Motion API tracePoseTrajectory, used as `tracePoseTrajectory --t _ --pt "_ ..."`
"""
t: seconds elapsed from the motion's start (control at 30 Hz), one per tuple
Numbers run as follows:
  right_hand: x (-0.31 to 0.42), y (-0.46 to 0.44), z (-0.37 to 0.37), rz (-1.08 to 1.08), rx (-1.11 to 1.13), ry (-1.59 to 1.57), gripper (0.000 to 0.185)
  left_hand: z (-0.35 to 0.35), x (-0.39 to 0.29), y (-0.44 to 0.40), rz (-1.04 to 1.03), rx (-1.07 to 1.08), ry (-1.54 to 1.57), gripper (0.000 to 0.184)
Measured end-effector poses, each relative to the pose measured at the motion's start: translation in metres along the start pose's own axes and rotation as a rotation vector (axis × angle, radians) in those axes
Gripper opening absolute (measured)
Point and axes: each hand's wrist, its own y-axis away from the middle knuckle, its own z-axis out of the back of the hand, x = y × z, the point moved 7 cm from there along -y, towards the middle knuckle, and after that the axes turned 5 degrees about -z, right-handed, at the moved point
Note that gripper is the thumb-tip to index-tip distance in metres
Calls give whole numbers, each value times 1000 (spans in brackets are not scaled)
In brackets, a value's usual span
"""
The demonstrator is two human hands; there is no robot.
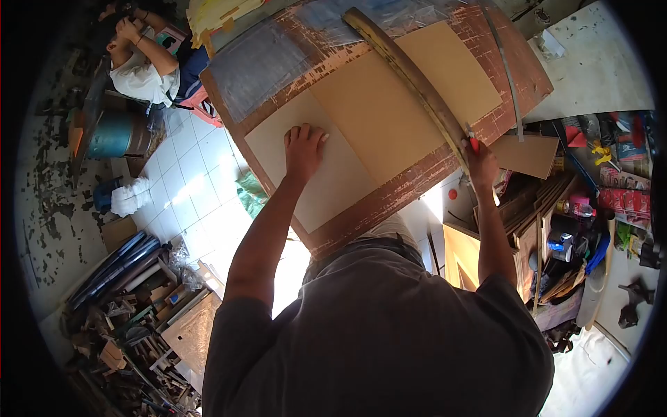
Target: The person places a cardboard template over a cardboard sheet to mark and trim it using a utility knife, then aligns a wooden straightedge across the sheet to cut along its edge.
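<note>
My left hand [304, 149] rests on a pale grey sheet of board [333, 182], fingers apart and slightly bent, holding nothing. A brown sheet of board [375, 104] adjoins the grey one on the worn reddish-brown table [375, 200]. Across the brown sheet lies a long, worn wooden strip [410, 75], which looks curved in this view. At the strip's near end, my right hand [481, 165] is closed around a small red-handled tool [474, 144]. Its working end is too small to make out.
A thin metal strip [506, 73] lies across the table's right part. Shelves with board offcuts [524, 208] and containers stand at right. Scrap wood [132, 326] is heaped at lower left. Another person [149, 76] sits at upper left, hands raised near the head.
</note>
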Motion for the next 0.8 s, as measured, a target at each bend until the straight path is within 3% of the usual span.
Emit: tracePoseTrajectory --t 0.17,0.33,0.4,0.53,0.8 --pt "-43 120 -49 -129 85 -140 52 -4 4 -4 -23 -29 30 17" --pt "-24 208 -60 -188 260 -246 52 -4 4 -3 -8 -69 38 27" --pt "-22 223 -74 -260 406 -162 50 -3 5 -2 -10 -75 57 29" --pt "-5 236 -81 -220 388 -146 48 2 1 -1 7 -137 85 38" --pt "20 246 -86 -194 358 -170 41 1 -18 -7 -213 -8 10 35"
